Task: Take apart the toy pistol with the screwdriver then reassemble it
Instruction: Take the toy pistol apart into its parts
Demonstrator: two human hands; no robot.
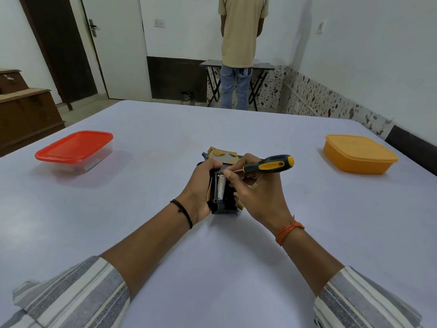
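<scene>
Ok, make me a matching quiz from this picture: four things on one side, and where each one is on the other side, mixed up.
Things:
1. red-lidded box
2. orange box
3. screwdriver
4. toy pistol

Places:
A. held in the right hand
B. on the table, far right
C. gripped by the left hand, middle of the table
D. on the table, far left

Pairs: 1-D, 2-B, 3-A, 4-C
</scene>
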